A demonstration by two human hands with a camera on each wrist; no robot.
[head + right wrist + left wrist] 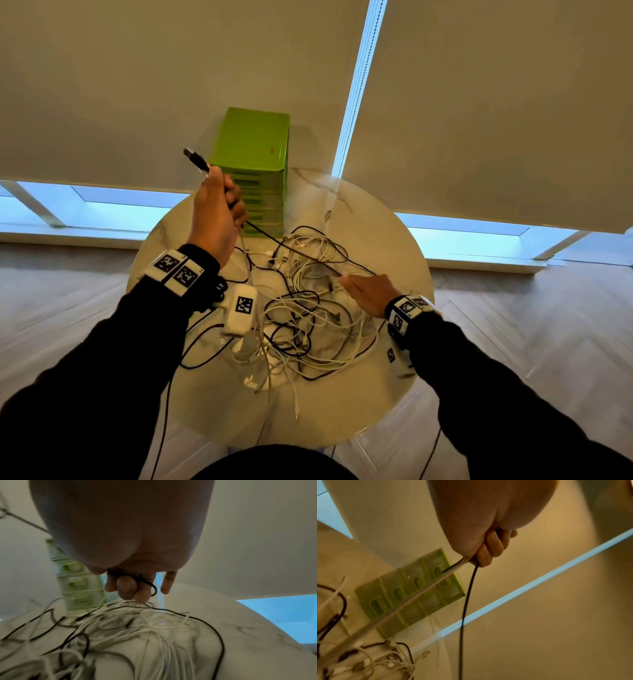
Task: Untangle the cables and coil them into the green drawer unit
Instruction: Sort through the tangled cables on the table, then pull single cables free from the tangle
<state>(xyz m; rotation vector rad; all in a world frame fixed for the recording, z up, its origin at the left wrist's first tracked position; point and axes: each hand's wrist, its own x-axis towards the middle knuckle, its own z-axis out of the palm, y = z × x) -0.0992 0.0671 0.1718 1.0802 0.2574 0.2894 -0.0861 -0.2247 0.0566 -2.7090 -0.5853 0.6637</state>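
Observation:
A tangle of white and black cables (pixel 308 308) lies on the round marble table (pixel 383 219). The green drawer unit (pixel 255 164) stands at the table's far edge, its drawers shut. My left hand (pixel 217 209) is raised in front of the unit and grips a black cable (pixel 465 595) with its plug (pixel 196 158) sticking up, plus a whitish cable (pixel 412 599). The black cable runs taut down to the pile. My right hand (pixel 364 291) is low over the pile's right side, its fingers (pixel 126 586) curled round a thin black cable loop (pixel 150 586).
A white box with a marker (pixel 239 310) hangs by my left wrist over the table. Blinds with a bead chain (pixel 359 82) hang behind the table. Wooden floor surrounds the table. The table's far right part (pixel 376 205) holds no cables.

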